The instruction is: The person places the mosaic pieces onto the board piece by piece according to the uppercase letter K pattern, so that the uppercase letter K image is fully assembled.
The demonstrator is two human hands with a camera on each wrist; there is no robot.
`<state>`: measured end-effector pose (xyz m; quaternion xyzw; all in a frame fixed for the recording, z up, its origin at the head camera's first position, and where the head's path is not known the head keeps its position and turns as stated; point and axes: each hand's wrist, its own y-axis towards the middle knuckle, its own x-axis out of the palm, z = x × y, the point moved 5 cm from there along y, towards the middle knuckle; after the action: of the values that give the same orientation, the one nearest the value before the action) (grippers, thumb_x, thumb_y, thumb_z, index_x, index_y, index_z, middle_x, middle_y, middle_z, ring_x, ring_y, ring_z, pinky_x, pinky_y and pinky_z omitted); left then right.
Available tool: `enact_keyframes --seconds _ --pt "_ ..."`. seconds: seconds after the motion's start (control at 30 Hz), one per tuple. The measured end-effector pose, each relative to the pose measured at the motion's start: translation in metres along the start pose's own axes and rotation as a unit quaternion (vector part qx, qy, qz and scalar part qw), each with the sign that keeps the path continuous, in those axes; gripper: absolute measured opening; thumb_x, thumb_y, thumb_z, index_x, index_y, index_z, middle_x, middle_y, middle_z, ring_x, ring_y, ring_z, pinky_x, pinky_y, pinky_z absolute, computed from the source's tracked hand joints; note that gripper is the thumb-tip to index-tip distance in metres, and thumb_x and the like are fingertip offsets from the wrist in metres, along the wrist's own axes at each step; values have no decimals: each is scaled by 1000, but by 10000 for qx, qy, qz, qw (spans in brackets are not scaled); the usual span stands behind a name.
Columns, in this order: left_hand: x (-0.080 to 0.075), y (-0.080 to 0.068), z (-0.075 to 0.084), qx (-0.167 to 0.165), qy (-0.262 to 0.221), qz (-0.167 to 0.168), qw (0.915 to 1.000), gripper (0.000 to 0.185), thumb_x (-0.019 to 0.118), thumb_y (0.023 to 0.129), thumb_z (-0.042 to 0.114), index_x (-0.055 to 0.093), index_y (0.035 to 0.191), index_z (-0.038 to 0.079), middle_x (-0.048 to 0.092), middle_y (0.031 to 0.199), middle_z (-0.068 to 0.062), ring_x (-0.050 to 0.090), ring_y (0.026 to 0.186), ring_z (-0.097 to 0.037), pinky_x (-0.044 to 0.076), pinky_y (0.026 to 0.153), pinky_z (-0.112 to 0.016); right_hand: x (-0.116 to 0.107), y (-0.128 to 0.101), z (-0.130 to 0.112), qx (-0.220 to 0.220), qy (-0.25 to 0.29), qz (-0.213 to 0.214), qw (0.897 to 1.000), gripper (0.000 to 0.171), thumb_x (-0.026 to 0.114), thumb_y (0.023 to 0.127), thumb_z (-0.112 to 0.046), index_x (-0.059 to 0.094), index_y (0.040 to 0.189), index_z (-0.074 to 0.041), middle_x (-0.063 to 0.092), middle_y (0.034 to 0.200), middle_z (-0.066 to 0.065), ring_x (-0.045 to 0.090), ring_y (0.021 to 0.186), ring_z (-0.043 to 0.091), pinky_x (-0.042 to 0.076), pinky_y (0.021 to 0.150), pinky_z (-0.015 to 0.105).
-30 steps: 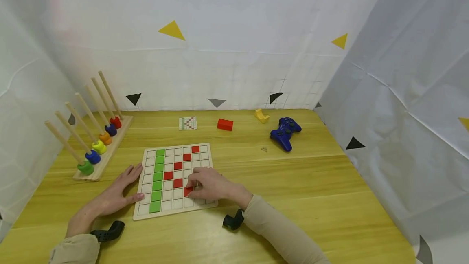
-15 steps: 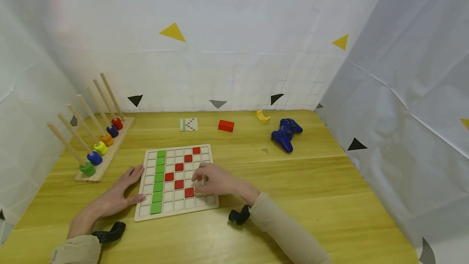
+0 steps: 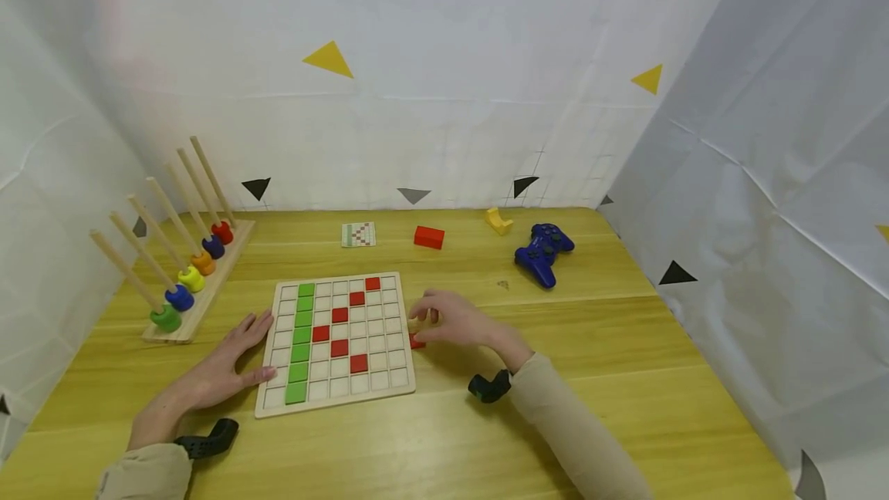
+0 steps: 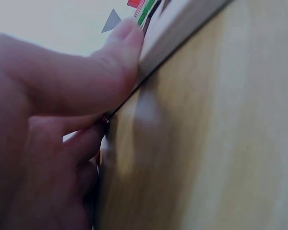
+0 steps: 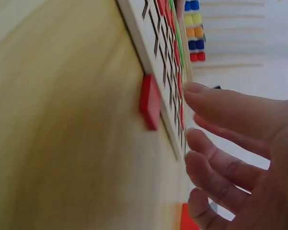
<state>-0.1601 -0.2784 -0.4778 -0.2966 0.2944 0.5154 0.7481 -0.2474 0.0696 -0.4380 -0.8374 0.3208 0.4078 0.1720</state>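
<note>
A wooden grid board (image 3: 333,405) lies on the table, with a column of green tiles (image 3: 301,334) and several red tiles (image 3: 339,315) in its cells. My left hand (image 3: 222,369) rests at the board's left side, its thumb on the edge and its fingers extended; the thumb (image 4: 110,64) also shows against the rim in the left wrist view. Just past the right edge hovers my right hand (image 3: 461,321), fingers loosely bent and holding nothing. Below it a loose red tile (image 5: 150,103) lies against the board's side, apart from the fingertips (image 5: 194,88) in the right wrist view.
A wooden peg stand (image 3: 215,278) with coloured beads stands at the left. Behind the board lie a small pattern card (image 3: 358,234), a red block (image 3: 429,238), a yellow curved piece (image 3: 498,222) and a blue game controller (image 3: 544,255). White sheets surround the table.
My right hand has left the lowest red tile, which stays in its cell, and moved right, off the board, to above the loose red tile. The left hand stays in place.
</note>
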Motion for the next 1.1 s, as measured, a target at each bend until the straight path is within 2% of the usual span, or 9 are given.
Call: enact_keyframes --seconds 0.2,0.47,0.73,1.1 --pt "0 -1 0 22 35 30 10000 96 70 91 44 16 160 5 6 163 -31 1 148 -55 7 107 -79 4 -2 17 19 -142 -116 9998 28 78 88 -21 71 113 -9 63 101 5 60 88 22 48 76 25" --pt "0 0 -1 50 39 34 10000 95 70 92 43 16 160 5 5 163 -31 1 148 -55 7 108 -78 11 -3 21 211 -265 -330 9989 31 79 88 -27 72 115 -15 61 100 0 56 87 15 48 75 24" --pt "0 0 -1 20 28 16 10000 96 70 91 43 15 160 5 5 164 -30 1 148 -55 7 108 -78 11 -2 19 207 -192 -131 9995 23 78 88 -19 74 109 -12 62 96 3 59 86 18 47 74 25" --pt "-2 0 -1 185 -51 36 9998 94 70 92 41 16 160 5 7 164 -29 0 148 -55 7 107 -79 7 -3 20 423 -306 -45 9986 18 80 86 -21 74 101 -11 61 90 -4 56 80 8 48 73 23"
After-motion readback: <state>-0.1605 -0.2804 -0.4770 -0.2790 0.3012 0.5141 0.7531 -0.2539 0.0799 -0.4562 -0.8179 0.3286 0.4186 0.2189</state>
